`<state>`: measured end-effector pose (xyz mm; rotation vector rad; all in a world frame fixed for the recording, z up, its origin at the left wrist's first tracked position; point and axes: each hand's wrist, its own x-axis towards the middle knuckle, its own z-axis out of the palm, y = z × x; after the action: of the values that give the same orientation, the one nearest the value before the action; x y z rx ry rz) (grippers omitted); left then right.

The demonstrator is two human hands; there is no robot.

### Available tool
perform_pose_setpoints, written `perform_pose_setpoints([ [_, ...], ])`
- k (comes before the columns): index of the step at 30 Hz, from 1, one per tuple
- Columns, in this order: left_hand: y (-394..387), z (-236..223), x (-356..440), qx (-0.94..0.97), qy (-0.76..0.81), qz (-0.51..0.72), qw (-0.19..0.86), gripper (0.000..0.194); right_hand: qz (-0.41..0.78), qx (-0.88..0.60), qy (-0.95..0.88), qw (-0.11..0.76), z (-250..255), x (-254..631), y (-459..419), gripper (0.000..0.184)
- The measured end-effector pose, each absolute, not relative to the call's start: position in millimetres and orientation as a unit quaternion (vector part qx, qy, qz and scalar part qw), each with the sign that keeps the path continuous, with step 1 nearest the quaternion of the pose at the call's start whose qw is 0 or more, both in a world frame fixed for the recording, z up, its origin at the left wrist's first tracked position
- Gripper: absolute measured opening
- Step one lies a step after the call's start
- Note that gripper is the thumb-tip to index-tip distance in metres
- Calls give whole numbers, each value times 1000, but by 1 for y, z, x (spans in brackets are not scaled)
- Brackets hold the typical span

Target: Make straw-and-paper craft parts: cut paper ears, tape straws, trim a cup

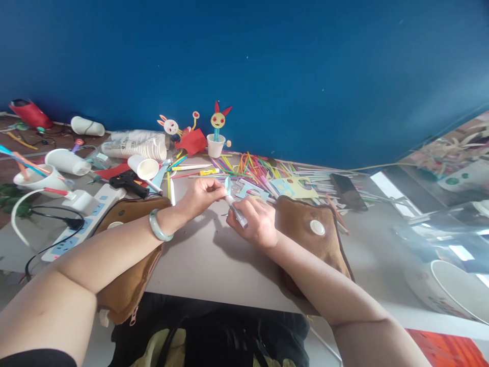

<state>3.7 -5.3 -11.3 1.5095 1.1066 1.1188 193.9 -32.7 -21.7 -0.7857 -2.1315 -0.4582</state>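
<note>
My left hand (200, 198), with a pale green bangle on its wrist, pinches a small light-blue paper piece (227, 184) between thumb and fingertips. Close beside it, my right hand (255, 220) is closed round what looks like a white glue stick (239, 215), tilted with its upper end by the blue paper. I cannot tell whether the two touch. Both hands are above the grey table (198, 265). Just behind them are light-blue paper cut-outs (252, 191) and a yellow sheet with holes (305, 187).
Brown cushions lie under my left forearm and right forearm (305, 224). To the left are a power strip (89, 219), a black glue gun (128, 182) and paper cups (133, 145). Coloured sticks (252, 165), a potted paper rabbit (216, 145) and a phone (348, 192) lie toward the blue wall.
</note>
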Motion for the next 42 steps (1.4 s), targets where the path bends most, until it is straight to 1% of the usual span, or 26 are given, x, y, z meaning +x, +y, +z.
perform_pose_setpoints([
  [7, 1, -19, -2, 644, 458, 464, 401, 19, -160, -306, -835, 429, -23, 193, -36, 5],
  [15, -7, -12, 4, 656, 437, 462, 407, 17, -177, -317, -841, 401, -23, 193, -33, 8],
  [19, -5, -12, 2, 633, 450, 467, 423, 17, -169, -321, -838, 408, -23, 193, -34, 10],
  [24, -1, -14, 0, 640, 464, 466, 397, 17, -161, -317, -830, 431, -24, 193, -36, 5],
  [30, -6, -12, 4, 649, 452, 455, 409, 19, -168, -321, -841, 402, -24, 193, -33, 5],
  [34, -6, -11, 2, 637, 461, 463, 409, 19, -160, -325, -836, 411, -25, 194, -32, 8],
  [37, -4, -12, 1, 638, 469, 471, 390, 19, -149, -326, -833, 422, -26, 194, -35, 5],
  [42, -6, -13, 3, 659, 447, 465, 387, 21, -158, -327, -841, 401, -26, 194, -34, 5],
])
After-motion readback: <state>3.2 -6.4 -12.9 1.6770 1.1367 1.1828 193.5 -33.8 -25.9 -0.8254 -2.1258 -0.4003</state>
